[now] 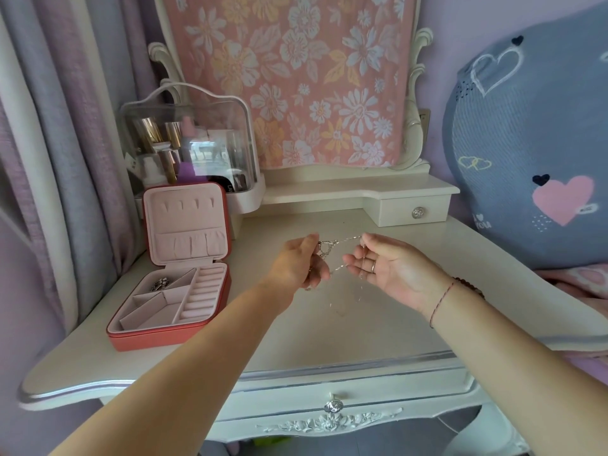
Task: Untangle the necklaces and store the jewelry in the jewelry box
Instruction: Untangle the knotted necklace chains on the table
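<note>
The thin silver necklaces (327, 249) are honestly hard to make out, just a blurry knot held above the table (329, 343) between both hands. The left hand (297, 264) hides its own fingers, which are curled round the clump. The right hand (386, 269) pinches a strand. The jewelry box (164, 341) sits open on the left.

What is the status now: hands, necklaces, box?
Left hand grips the tangled necklaces, right hand pinches one strand, above the table. Jewelry box open, silver piece inside. Nothing between hands and box.

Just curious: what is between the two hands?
Tangled silver necklaces stretch from the left hand across to the right hand, with loose ends dangling; the head view shows it.
</note>
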{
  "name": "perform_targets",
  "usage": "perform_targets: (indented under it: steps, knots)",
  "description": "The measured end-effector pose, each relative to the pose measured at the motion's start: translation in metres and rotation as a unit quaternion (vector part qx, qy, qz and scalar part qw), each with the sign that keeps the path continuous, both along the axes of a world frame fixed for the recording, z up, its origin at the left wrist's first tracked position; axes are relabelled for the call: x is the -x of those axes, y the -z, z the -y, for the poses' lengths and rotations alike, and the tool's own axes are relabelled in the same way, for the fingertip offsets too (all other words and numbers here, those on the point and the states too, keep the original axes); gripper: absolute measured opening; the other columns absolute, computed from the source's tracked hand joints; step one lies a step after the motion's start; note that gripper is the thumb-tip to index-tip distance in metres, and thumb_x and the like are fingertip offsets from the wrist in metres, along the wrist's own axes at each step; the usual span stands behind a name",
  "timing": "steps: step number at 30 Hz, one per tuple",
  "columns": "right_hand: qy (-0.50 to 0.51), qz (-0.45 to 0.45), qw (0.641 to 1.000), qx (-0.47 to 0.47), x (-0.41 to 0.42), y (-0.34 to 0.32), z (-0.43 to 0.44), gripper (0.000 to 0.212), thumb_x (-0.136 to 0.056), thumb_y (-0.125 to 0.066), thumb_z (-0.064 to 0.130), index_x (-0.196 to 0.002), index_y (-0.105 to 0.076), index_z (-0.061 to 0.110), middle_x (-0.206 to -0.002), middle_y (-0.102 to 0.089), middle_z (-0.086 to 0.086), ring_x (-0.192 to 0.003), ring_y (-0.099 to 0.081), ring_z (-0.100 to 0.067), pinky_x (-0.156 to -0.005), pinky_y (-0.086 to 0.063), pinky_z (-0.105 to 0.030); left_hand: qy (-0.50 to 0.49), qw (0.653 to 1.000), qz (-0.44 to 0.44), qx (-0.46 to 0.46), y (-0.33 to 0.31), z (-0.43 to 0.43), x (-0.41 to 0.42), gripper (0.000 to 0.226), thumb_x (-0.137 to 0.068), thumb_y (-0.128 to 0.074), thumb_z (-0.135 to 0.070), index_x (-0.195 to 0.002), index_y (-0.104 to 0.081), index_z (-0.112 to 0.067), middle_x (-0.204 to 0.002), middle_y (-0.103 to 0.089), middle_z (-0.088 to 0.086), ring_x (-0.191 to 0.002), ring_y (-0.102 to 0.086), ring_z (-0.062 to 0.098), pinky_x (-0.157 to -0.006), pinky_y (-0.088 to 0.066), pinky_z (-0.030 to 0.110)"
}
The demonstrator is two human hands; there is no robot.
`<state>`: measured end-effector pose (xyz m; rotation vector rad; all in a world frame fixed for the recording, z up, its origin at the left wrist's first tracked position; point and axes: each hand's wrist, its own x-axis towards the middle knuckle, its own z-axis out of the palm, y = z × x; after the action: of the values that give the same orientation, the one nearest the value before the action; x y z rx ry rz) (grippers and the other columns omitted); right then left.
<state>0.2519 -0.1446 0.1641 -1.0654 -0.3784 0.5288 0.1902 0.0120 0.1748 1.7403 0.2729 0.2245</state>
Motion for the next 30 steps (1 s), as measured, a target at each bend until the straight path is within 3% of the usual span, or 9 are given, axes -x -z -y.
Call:
perform_targets:
  steps: [4, 9, 18, 21, 25, 30]
  knots:
    - [0.0, 0.016, 0.999, 0.043, -0.002, 0.002, 0.002, 0.018, -0.095, -0.051, 0.018, -0.078, -0.052, 0.012, -0.06, -0.043, 0.0, -0.051, -0.051, -0.014, -0.07, -0.05, -0.031, -0.011, 0.999, 0.003, -0.031, 0.0, -0.004, -0.001, 0.033, -0.104, -0.035, -0.029, -0.074, -0.04, -0.014, -0.043, -0.057, 0.002, -0.037, -0.04, 0.016, -0.043, -0.029, 0.022]
    - [0.006, 0.08, 0.984, 0.156, -0.001, -0.001, 0.011, 0.015, -0.094, -0.057, 0.019, -0.081, -0.059, 0.011, -0.058, -0.042, 0.003, -0.039, -0.027, -0.008, -0.05, -0.041, -0.023, -0.016, 0.999, 0.014, -0.045, -0.002, -0.008, 0.001, 0.035, -0.104, -0.035, -0.028, -0.072, -0.038, -0.014, -0.044, -0.057, 0.003, -0.037, -0.036, 0.016, -0.044, -0.033, 0.02]
    - [-0.024, 0.148, 0.948, 0.282, -0.006, -0.017, 0.026, 0.011, -0.084, -0.07, 0.019, -0.08, -0.067, 0.009, -0.059, -0.046, 0.0, -0.041, -0.032, -0.008, -0.05, -0.045, -0.022, 0.017, 0.988, 0.025, -0.149, -0.007, -0.019, 0.001, 0.035, -0.104, -0.037, -0.035, -0.076, -0.039, -0.013, -0.052, -0.064, 0.004, -0.036, -0.02, 0.013, -0.037, -0.02, 0.022]
    - [-0.044, 0.163, 0.936, 0.308, -0.005, -0.02, 0.029, 0.021, -0.075, -0.074, 0.025, -0.084, -0.069, 0.006, -0.059, -0.045, 0.0, -0.043, -0.035, -0.009, -0.052, -0.048, -0.023, 0.039, 0.992, 0.033, -0.116, -0.011, -0.021, 0.002, 0.034, -0.104, -0.038, -0.035, -0.077, -0.037, -0.013, -0.053, -0.064, 0.007, -0.033, -0.017, 0.011, -0.033, -0.015, 0.021]
    - [-0.035, 0.154, 0.94, 0.303, -0.004, -0.017, 0.03, 0.007, -0.083, -0.07, 0.013, -0.081, -0.068, 0.007, -0.062, -0.053, -0.001, -0.044, -0.041, -0.008, -0.051, -0.049, -0.024, 0.053, 0.995, 0.036, -0.073, -0.012, -0.026, -0.001, 0.036, -0.103, -0.039, -0.038, -0.078, -0.041, -0.012, -0.053, -0.064, 0.007, -0.032, -0.016, 0.011, -0.035, -0.011, 0.022]
    - [-0.005, 0.132, 0.952, 0.277, -0.003, -0.009, 0.028, 0.007, -0.087, -0.067, 0.015, -0.082, -0.068, 0.011, -0.081, -0.069, 0.002, -0.057, -0.052, -0.008, -0.045, -0.041, -0.019, 0.053, 0.996, 0.037, -0.066, -0.015, -0.024, 0.0, 0.037, -0.103, -0.039, -0.039, -0.078, -0.041, -0.012, -0.05, -0.063, 0.006, -0.03, -0.017, 0.01, -0.033, -0.012, 0.019]
